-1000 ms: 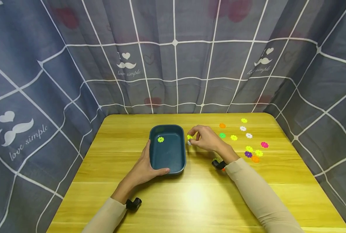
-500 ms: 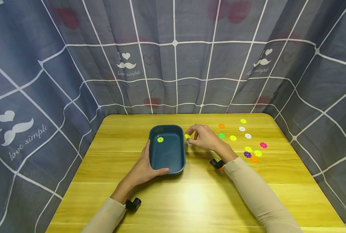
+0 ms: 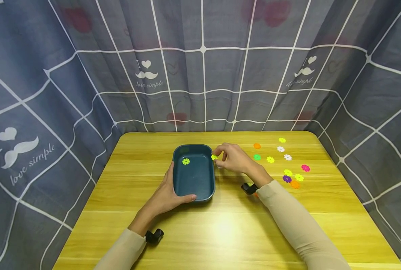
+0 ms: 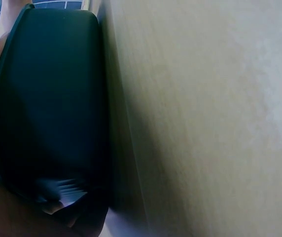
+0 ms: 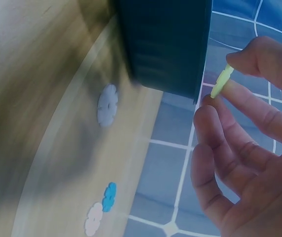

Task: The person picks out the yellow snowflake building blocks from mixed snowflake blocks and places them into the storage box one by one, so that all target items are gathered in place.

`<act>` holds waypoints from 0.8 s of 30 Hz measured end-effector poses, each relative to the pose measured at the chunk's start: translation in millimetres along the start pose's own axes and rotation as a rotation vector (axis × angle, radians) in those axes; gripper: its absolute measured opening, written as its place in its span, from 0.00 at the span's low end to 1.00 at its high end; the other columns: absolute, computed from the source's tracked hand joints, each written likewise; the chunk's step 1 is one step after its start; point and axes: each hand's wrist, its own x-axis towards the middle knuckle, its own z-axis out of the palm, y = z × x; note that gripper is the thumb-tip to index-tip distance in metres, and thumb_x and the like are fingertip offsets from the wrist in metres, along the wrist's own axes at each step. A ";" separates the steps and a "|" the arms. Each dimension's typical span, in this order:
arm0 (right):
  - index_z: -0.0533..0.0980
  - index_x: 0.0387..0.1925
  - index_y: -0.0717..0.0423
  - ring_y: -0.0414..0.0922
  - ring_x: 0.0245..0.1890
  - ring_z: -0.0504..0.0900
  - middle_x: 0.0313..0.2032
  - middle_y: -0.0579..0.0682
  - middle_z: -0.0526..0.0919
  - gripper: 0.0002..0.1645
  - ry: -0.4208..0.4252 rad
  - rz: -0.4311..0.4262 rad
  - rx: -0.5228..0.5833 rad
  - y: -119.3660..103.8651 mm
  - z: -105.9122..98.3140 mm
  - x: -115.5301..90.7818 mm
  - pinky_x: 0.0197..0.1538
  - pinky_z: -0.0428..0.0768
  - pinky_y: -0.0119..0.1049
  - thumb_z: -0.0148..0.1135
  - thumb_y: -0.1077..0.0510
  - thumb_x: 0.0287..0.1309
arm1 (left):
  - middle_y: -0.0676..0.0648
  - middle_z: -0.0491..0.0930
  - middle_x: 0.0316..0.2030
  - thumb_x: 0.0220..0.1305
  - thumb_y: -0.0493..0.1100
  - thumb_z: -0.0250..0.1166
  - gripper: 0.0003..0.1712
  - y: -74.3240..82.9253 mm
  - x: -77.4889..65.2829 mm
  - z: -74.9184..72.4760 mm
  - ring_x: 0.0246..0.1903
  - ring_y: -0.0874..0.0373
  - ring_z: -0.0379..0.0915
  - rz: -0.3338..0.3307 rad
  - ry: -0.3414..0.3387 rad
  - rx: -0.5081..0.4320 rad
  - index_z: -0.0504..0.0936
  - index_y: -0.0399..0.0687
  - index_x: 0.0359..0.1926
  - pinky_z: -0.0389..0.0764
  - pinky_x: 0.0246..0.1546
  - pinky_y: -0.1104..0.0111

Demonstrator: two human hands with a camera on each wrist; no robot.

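Observation:
A dark blue rectangular tray [image 3: 194, 183] sits on the table, one yellow-green flower-shaped disc [image 3: 186, 161] lying inside it. My left hand [image 3: 163, 195] holds the tray's near left corner, fingers along the left side and thumb over the near rim. At the right rim, my right hand [image 3: 233, 159] pinches another yellow-green flower-shaped disc [image 5: 222, 81] between thumb and forefinger. In the right wrist view that disc is edge-on, beside the tray's wall. Below the right hand, a white flower disc [image 5: 107, 105] lies on the table; the hand mostly covers it in the head view.
Several flower discs are scattered on the right of the wooden table [image 3: 133, 165], among them a pink disc [image 3: 305, 168], a purple disc [image 3: 287, 179] and a green disc [image 3: 257, 157]. A few lie partly under the right wrist. A grey checked curtain [image 3: 187, 75] surrounds the table.
My right hand has moved slightly left with the yellow-green disc, from beside the tray to its right rim. The left hand and tray stay put.

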 end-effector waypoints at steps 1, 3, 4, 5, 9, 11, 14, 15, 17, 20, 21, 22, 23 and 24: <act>0.92 0.58 0.52 0.43 0.37 0.90 0.53 0.52 0.95 0.17 0.000 -0.003 -0.003 -0.4 0.2 0.9 0.44 0.90 0.38 0.79 0.56 0.72 | 0.42 0.36 0.98 0.57 0.77 0.87 0.92 0.1 0.2 -0.1 0.92 0.29 0.54 -0.001 0.000 0.000 0.25 0.66 0.97 0.67 0.85 0.26; 0.93 0.59 0.52 0.42 0.37 0.90 0.51 0.51 0.95 0.17 -0.002 -0.009 -0.008 -0.9 0.6 3.0 0.43 0.90 0.38 0.79 0.56 0.72 | 0.42 0.36 0.98 0.57 0.76 0.87 0.92 0.2 0.6 -0.3 0.92 0.29 0.54 -0.003 0.001 0.002 0.25 0.66 0.97 0.68 0.85 0.26; 0.93 0.59 0.52 0.42 0.37 0.90 0.51 0.51 0.95 0.17 -0.002 -0.011 -0.015 -1.1 0.8 4.0 0.43 0.90 0.38 0.79 0.56 0.72 | 0.42 0.36 0.98 0.58 0.76 0.87 0.92 0.3 0.8 -0.4 0.92 0.29 0.54 -0.003 0.001 0.002 0.25 0.66 0.97 0.68 0.85 0.26; 0.93 0.59 0.52 0.43 0.37 0.91 0.50 0.51 0.95 0.17 -0.003 -0.013 -0.022 -1.1 1.3 5.3 0.44 0.91 0.39 0.80 0.55 0.72 | 0.42 0.36 0.98 0.58 0.75 0.87 0.92 0.4 0.9 -0.5 0.92 0.29 0.54 -0.002 0.001 0.003 0.25 0.66 0.97 0.68 0.85 0.26; 0.93 0.59 0.51 0.45 0.39 0.92 0.49 0.51 0.95 0.17 -0.006 -0.020 -0.045 -2.4 2.4 9.4 0.44 0.91 0.39 0.80 0.55 0.72 | 0.42 0.36 0.98 0.58 0.76 0.87 0.92 0.5 0.9 -0.7 0.92 0.29 0.55 0.000 0.001 0.009 0.25 0.66 0.97 0.69 0.85 0.27; 0.93 0.59 0.51 0.45 0.39 0.91 0.49 0.51 0.95 0.17 -0.008 -0.024 -0.054 -3.3 2.7 10.9 0.44 0.91 0.39 0.80 0.54 0.72 | 0.42 0.36 0.98 0.58 0.76 0.87 0.92 0.5 0.9 -0.8 0.92 0.29 0.54 0.002 0.001 0.007 0.25 0.66 0.97 0.69 0.85 0.27; 0.93 0.58 0.52 0.43 0.37 0.89 0.49 0.51 0.95 0.17 -0.010 -0.031 -0.066 -4.8 2.8 12.6 0.43 0.90 0.38 0.81 0.54 0.72 | 0.42 0.36 0.98 0.58 0.76 0.87 0.92 0.3 0.8 -0.9 0.92 0.29 0.54 -0.001 -0.002 0.006 0.24 0.66 0.97 0.68 0.85 0.27; 0.93 0.58 0.52 0.41 0.36 0.88 0.49 0.50 0.95 0.17 -0.011 -0.033 -0.067 -5.3 2.7 13.1 0.43 0.90 0.37 0.81 0.54 0.72 | 0.42 0.35 0.98 0.58 0.76 0.87 0.92 0.1 0.8 -0.8 0.92 0.29 0.54 -0.002 -0.003 0.007 0.24 0.67 0.97 0.68 0.85 0.27; 0.93 0.58 0.52 0.40 0.35 0.87 0.49 0.50 0.95 0.17 -0.016 -0.035 -0.070 -5.5 2.9 14.1 0.42 0.89 0.37 0.81 0.54 0.72 | 0.42 0.35 0.98 0.58 0.76 0.87 0.92 -0.3 0.8 -0.7 0.92 0.29 0.54 -0.004 -0.004 0.005 0.24 0.67 0.97 0.68 0.85 0.26; 0.93 0.59 0.52 0.40 0.34 0.88 0.49 0.50 0.94 0.17 -0.029 -0.037 -0.070 -5.8 3.2 15.4 0.41 0.89 0.36 0.80 0.54 0.72 | 0.42 0.35 0.98 0.57 0.77 0.87 0.92 -1.0 0.9 -0.5 0.92 0.29 0.54 -0.004 -0.006 0.004 0.24 0.66 0.97 0.68 0.85 0.26; 0.93 0.59 0.52 0.41 0.34 0.88 0.49 0.51 0.94 0.17 -0.033 -0.038 -0.069 -5.9 3.3 15.9 0.41 0.89 0.36 0.80 0.54 0.72 | 0.42 0.35 0.98 0.57 0.77 0.87 0.93 -1.3 0.9 -0.5 0.92 0.29 0.54 -0.003 -0.006 0.003 0.24 0.66 0.97 0.68 0.85 0.26; 0.93 0.59 0.52 0.42 0.34 0.89 0.49 0.51 0.94 0.17 -0.037 -0.038 -0.068 -6.0 3.5 16.4 0.42 0.89 0.37 0.80 0.54 0.73 | 0.42 0.35 0.98 0.57 0.77 0.87 0.93 -1.4 1.0 -0.4 0.92 0.29 0.54 0.000 -0.005 0.002 0.24 0.66 0.97 0.68 0.85 0.26; 0.92 0.59 0.52 0.43 0.34 0.89 0.49 0.51 0.94 0.17 -0.040 -0.038 -0.067 -6.4 3.5 16.8 0.42 0.89 0.37 0.80 0.54 0.73 | 0.42 0.35 0.98 0.57 0.77 0.87 0.93 -1.6 1.1 -0.4 0.92 0.29 0.54 0.003 -0.005 0.002 0.24 0.66 0.97 0.68 0.85 0.26; 0.92 0.59 0.52 0.43 0.34 0.90 0.49 0.51 0.94 0.17 -0.041 -0.037 -0.068 -6.8 3.5 17.1 0.42 0.89 0.37 0.80 0.54 0.73 | 0.42 0.35 0.98 0.57 0.77 0.87 0.93 -1.7 1.2 -0.4 0.92 0.29 0.54 0.006 -0.005 0.001 0.24 0.66 0.97 0.68 0.85 0.26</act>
